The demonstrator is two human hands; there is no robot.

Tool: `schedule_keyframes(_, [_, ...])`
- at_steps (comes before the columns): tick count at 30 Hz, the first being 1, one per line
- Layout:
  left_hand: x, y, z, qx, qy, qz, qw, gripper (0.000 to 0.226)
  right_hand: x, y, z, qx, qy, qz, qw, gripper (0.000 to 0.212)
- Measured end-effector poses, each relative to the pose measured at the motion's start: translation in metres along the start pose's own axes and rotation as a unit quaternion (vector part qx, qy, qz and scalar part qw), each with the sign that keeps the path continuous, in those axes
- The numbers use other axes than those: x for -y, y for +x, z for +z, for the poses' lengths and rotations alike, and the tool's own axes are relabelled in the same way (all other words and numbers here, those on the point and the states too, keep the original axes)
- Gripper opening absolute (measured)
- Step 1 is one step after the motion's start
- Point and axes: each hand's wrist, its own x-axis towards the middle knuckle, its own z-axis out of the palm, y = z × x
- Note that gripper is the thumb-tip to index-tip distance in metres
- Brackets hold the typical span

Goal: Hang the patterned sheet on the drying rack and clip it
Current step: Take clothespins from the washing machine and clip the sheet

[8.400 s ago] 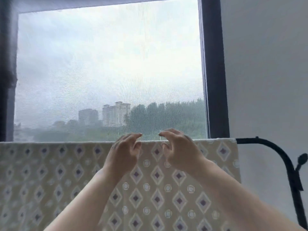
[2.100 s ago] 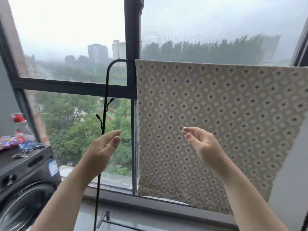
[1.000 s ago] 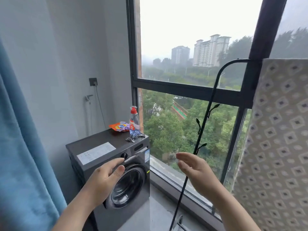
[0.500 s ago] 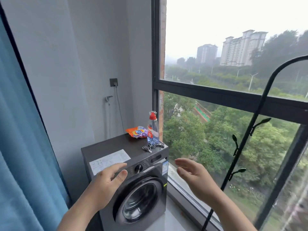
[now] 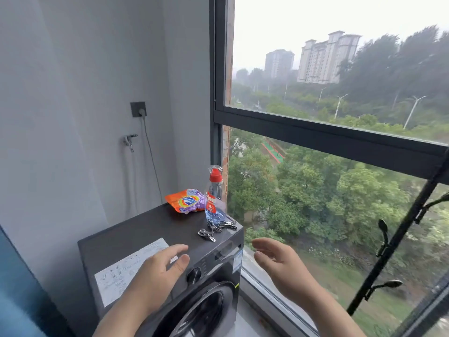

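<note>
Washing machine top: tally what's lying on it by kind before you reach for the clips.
Metal clips: 3, as far as the overlapping cluster shows
Spray bottle: 1
Detergent pouch: 1
Printed sheet: 1
Total: 6

On washing machine point(image 5: 150, 229) top: clips point(image 5: 215, 230) at front window-side corner, bottle point(image 5: 215, 198) just behind along window-side edge, pouch point(image 5: 187, 200) left of bottle at back corner, paper sheet point(image 5: 128, 268) by front edge. Drying rack point(image 5: 398, 233) right, before window point(image 5: 315, 139).

Metal clips point(image 5: 207, 234) lie atop the washing machine point(image 5: 145, 229)
</note>
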Motion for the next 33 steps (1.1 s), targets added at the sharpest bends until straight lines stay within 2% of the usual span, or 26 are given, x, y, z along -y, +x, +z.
schedule_keyframes(7, [-0.009, 0.053, 0.027, 0.004, 0.011, -0.008, 1.000, 0.018, -0.032, 0.050, -0.018, 0.015, -0.010, 0.016, 1.000, 0.023])
schedule_keyframes(17, [-0.026, 0.105, 0.055, -0.021, 0.061, -0.042, 0.997, 0.016, -0.067, 0.126, -0.040, 0.079, -0.013, -0.017, 0.997, 0.025])
schedule_keyframes(25, [0.001, 0.160, 0.070, 0.004, 0.067, -0.055, 0.996, 0.019, -0.101, 0.184, -0.013, 0.126, -0.034, 0.023, 0.991, 0.031])
schedule_keyframes(33, [0.070, 0.259, 0.087, 0.047, 0.104, -0.049, 0.992, 0.028, -0.138, 0.273, 0.054, 0.153, -0.116, 0.083, 0.978, 0.030])
